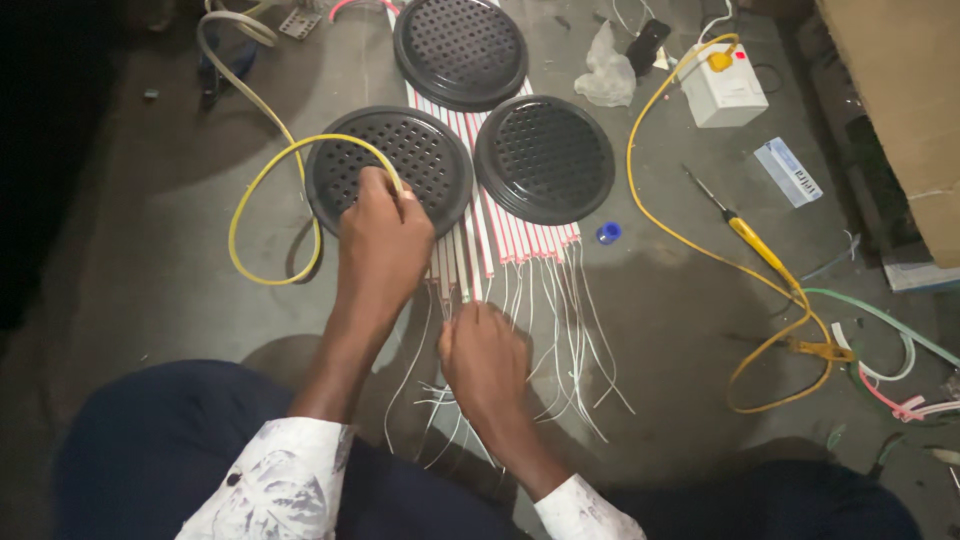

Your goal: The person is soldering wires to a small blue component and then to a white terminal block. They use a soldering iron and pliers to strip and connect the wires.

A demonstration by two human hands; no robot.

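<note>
the grey floor (pixel 140 250) is the biggest thing here, dark and dusty, and a brown cardboard box (pixel 900 90) stands at the far right edge. three round black discs with lots of little holes lie on the floor: one at the top (pixel 460 48), one on the right (pixel 545 158), and one on the left (pixel 375 165). they rest on a row of thin white and red tubes (pixel 495 230), and fine white wires (pixel 575 340) hang out of the near ends of the tubes like loose hair. a long yellow cable (pixel 262 180) loops over the left disc, and another yellow cable (pixel 690 240) curls across the right side past a white switch box (pixel 725 92). the left hand (pixel 385 245) sits on the near edge of the left disc with its fingers curled shut on the yellow cable. the right hand (pixel 487 355) is closed in among the white wires just below the tube ends; it seems to be pinching some, but i cannot tell which. a yellow-handled screwdriver (pixel 745 232) lies well apart to the right, and a small blue cap (pixel 608 233) sits just beside the tubes.
</note>
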